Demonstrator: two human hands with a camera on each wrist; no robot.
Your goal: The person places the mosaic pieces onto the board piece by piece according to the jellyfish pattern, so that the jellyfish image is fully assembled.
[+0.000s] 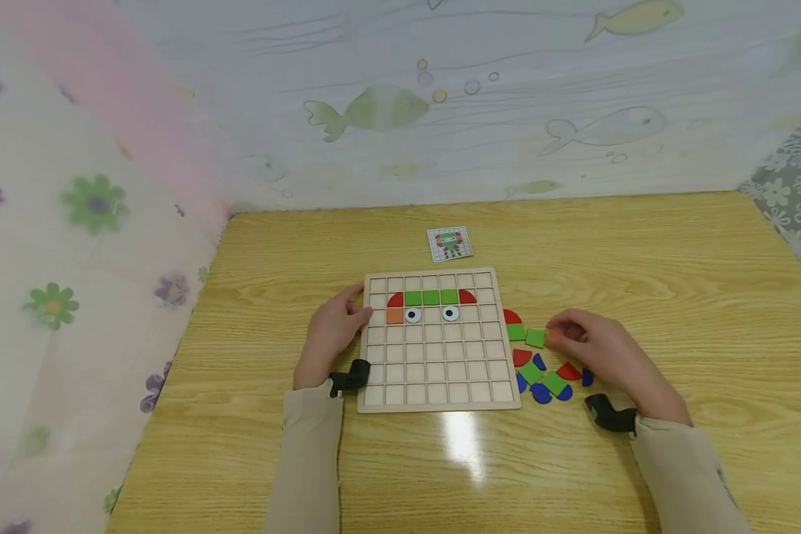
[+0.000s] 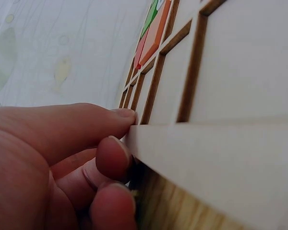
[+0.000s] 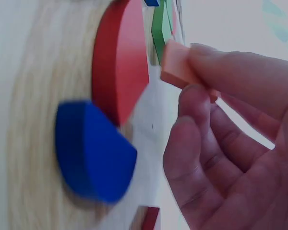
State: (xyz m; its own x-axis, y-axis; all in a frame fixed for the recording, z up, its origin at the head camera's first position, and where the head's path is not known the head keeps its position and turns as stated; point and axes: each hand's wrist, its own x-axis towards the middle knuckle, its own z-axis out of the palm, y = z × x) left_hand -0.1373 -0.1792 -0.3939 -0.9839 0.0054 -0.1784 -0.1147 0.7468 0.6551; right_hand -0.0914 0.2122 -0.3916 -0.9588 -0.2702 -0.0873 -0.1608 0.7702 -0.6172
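A wooden grid board (image 1: pixel 439 397) lies on the table. In its upper rows sit red quarter-circle tiles, green square tiles (image 1: pixel 430 297), an orange square tile (image 1: pixel 395 316) and two eye discs (image 1: pixel 450 314). At the board's left edge my left hand (image 1: pixel 334 330) grips the rim, thumb (image 2: pixel 101 122) on top and fingers curled against the side. My right hand (image 1: pixel 594 345) pinches another orange square tile (image 3: pixel 178 64) between thumb and fingertips, to the right of the board. Close below that hand lie a red quarter-circle tile (image 3: pixel 127 57) and a blue tile (image 3: pixel 101 151).
Several loose red, green and blue tiles (image 1: pixel 541 393) lie beside the board's right edge, some against it. A small picture card (image 1: pixel 450 244) rests behind the board. Patterned curtains (image 1: pixel 374 148) hang along the table's back and left sides.
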